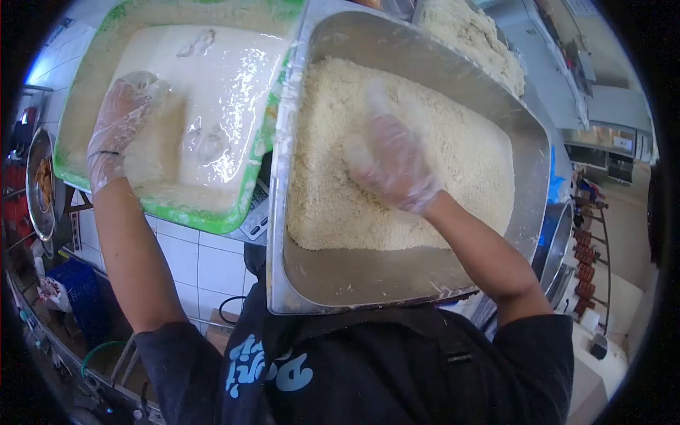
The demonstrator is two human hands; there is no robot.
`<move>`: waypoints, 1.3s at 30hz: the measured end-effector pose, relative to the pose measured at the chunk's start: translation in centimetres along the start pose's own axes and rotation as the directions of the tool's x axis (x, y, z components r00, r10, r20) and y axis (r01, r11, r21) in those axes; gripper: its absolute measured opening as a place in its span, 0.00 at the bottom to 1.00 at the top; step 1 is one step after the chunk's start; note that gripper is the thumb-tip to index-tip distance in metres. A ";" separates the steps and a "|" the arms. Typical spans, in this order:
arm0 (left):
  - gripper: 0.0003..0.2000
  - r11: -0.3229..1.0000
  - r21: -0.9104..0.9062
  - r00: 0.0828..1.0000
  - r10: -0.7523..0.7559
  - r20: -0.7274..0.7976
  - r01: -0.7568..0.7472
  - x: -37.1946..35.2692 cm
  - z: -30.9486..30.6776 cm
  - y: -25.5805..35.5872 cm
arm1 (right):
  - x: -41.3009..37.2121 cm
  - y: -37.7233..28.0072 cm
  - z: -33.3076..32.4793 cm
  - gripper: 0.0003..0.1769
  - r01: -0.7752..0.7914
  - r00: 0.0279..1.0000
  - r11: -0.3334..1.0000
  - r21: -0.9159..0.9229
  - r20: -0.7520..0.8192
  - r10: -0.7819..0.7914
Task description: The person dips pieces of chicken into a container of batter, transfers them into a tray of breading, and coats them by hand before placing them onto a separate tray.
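My left hand (126, 106), in a clear plastic glove, is over the left side of a green tub (230, 221) of milky white batter (159, 53). Its fingers are curled and coated in batter; what they hold, if anything, is hidden. Lumpy pieces (210, 145) lie partly sunk in the batter. My right hand (397, 159), gloved too and blurred by motion, is over the pale crumbs (467, 156) in a deep metal pan (340, 276). Its thumb and fingers are spread apart, with nothing visible in them.
A container heaped with more pale crumbs (471, 35) stands behind the metal pan. At the far left is a round metal bowl (42, 184) with brown food, above a blue crate (85, 301). A digital scale (256, 212) shows between tub and pan.
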State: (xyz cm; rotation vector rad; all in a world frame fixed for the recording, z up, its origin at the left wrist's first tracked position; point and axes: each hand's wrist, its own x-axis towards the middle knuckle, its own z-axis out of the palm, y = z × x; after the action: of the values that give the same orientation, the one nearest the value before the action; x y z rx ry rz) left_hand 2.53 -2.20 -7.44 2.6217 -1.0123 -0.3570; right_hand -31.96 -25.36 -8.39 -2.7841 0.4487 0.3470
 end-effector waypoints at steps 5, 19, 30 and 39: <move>0.21 0.990 0.144 1.000 -0.003 -0.027 0.007 0.3 0.8 -2.1 | 1.4 2.7 -4.6 0.50 -0.355 0.907 0.801 0.481 0.384 0.172; 0.26 0.994 0.064 0.996 -0.085 0.021 0.083 1.0 1.0 -2.3 | -1.4 -2.5 -3.9 0.30 0.101 0.782 0.964 0.245 0.580 -0.229; 0.20 0.988 0.151 0.998 -0.023 -0.060 0.032 1.0 1.5 -2.8 | -4.6 2.5 -12.1 0.23 0.295 0.955 0.945 0.143 -0.030 -0.294; 0.21 0.998 0.062 1.000 0.013 0.000 -0.013 0.8 1.3 -2.7 | -5.7 -0.7 -6.3 0.27 -0.061 0.937 0.450 0.891 0.207 -0.282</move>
State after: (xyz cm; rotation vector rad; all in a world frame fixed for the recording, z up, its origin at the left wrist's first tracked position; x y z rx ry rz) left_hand 4.31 -1.13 -9.75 2.6682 -1.0561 -0.3272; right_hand -35.80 -25.29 -0.79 -1.6315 0.2359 0.3832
